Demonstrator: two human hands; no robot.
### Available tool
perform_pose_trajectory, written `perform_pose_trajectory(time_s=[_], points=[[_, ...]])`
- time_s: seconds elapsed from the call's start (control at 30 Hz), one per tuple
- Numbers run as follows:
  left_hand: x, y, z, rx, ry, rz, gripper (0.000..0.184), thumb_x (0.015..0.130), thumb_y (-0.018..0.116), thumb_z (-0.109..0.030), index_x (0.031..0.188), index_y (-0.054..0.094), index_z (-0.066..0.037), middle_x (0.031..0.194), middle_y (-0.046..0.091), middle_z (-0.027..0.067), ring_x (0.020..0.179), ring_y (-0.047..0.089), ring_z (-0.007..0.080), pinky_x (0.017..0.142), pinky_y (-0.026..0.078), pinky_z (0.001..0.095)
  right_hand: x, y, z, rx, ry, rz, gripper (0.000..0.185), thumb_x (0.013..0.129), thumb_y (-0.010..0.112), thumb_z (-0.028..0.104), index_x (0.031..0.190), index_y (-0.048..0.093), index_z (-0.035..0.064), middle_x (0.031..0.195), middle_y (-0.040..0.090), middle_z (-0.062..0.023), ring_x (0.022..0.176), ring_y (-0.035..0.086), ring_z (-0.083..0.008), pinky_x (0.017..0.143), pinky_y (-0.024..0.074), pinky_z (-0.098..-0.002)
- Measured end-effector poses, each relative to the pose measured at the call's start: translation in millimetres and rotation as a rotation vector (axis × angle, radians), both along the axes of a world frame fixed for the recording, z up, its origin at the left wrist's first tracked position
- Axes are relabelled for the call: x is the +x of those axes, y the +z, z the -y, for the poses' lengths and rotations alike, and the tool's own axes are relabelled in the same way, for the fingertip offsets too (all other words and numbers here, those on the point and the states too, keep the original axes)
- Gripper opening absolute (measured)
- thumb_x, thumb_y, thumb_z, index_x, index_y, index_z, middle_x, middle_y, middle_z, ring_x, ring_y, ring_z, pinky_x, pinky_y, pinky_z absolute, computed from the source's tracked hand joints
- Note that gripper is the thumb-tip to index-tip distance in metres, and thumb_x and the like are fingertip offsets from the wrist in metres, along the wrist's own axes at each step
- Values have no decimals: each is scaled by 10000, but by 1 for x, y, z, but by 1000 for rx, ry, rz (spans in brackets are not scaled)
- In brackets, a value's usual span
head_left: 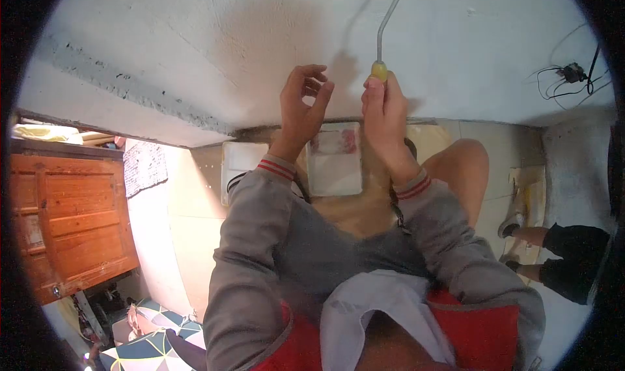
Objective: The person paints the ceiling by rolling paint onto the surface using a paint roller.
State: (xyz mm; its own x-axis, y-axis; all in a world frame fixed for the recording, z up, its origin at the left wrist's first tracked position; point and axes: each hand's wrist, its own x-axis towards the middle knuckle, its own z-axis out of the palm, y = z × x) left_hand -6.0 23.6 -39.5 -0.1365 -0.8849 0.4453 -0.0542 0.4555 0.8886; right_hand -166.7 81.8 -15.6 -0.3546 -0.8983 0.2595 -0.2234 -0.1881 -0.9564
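Smooth white wall (443,39) fills the view ahead of both hands' fingers. Beige tiled floor (195,205) lies below them. Orange-brown panelled wooden door (84,205), low and well off past the left fingers. Another person in black shorts (576,244) is well off beyond the right fingers, lower. White rectangular tray with a reddish stain (334,175) sits on the floor below and between the two sets of fingers; a second, narrower white tray (244,157) is below the left ones. Left hand (305,104): fingers loosely curled, thumb apart from them, near the wall. Right hand (385,114): fingers clamped round the yellow-handled tool with a bent grey metal rod (379,71), rod running up from the fingertips and out of frame. Thin black wires (571,73) stick out of the wall, well beyond the right fingers.
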Motion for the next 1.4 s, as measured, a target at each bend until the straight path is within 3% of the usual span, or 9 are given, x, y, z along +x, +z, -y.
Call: perform_pose_trajectory(time_s=[0.33, 0.47, 0.67, 0.83, 1.07, 1.13, 1.27, 1.33, 1.4], points=[[-4, -2, -1, -10, -28, 41, 274, 987, 703, -77, 1242, 613, -35, 1024, 670, 46, 846, 624, 91, 761, 532, 257, -1, -70, -2, 83, -88, -180, 267, 1084, 517, 249, 1002, 547, -3, 699, 583, -214, 644, 610, -447, 582, 457, -461], [-5, -2, -1, -16, -30, 56, 277, 989, 702, -79, 1248, 614, -35, 1021, 670, 46, 847, 625, 93, 759, 533, 259, -5, -121, -5, 24, -69, -224, 278, 1085, 497, 257, 989, 539, -1, 711, 583, -218, 664, 605, -469, 589, 454, -485], [-5, -3, -1, -34, -30, 45, 272, 991, 695, -74, 1247, 615, -32, 1015, 670, 49, 836, 628, 96, 745, 537, 261, -4, -134, -4, 16, -61, -144, 311, 1092, 470, 280, 960, 516, 2, 718, 574, -199, 621, 594, -398, 572, 439, -466], [-5, -2, -1, -15, -27, 51, 275, 987, 698, -70, 1247, 616, -33, 1015, 673, 50, 839, 630, 95, 744, 536, 260, 0, -83, 4, 75, -22, -60, 310, 1105, 466, 273, 977, 546, 2, 662, 547, -143, 569, 563, -247, 557, 444, -395], [-5, 0, 0, -17, -37, 54, 271, 987, 691, -58, 1246, 615, -37, 1010, 676, 47, 841, 629, 93, 756, 535, 262, -7, 6, 13, 7, 18, -12, 335, 1094, 528, 295, 968, 568, -13, 650, 554, -106, 571, 517, -159, 539, 427, -351], [-5, -1, -1, -8, -37, 52, 270, 987, 690, -57, 1245, 615, -36, 1009, 676, 47, 842, 629, 93, 756, 536, 264, -9, 16, 15, -72, 46, -3, 307, 1102, 507, 312, 942, 544, 52, 656, 451, 51, 580, 408, -36, 500, 338, -246], [-5, 0, -1, 2, -24, 64, 269, 989, 688, -59, 1246, 613, -33, 1009, 678, 48, 841, 629, 94, 759, 539, 267, -9, 15, 15, -62, 38, -29, 315, 1105, 496, 310, 937, 545, 49, 656, 450, 49, 586, 415, -40, 504, 343, -252], [-4, -2, 0, -9, -28, 67, 267, 990, 688, -61, 1245, 614, -31, 1013, 677, 50, 842, 631, 95, 762, 540, 267, -7, -9, 16, -21, 15, -57, 343, 1097, 521, 307, 990, 568, -16, 653, 563, -112, 563, 534, -166, 541, 434, -355], [-3, -3, 0, -17, -34, 72, 265, 991, 687, -62, 1244, 614, -29, 1017, 676, 52, 842, 632, 96, 764, 541, 267, -4, -37, 15, -14, 7, -58, 331, 1099, 511, 295, 990, 559, -14, 659, 568, -129, 562, 557, -201, 544, 440, -367]])
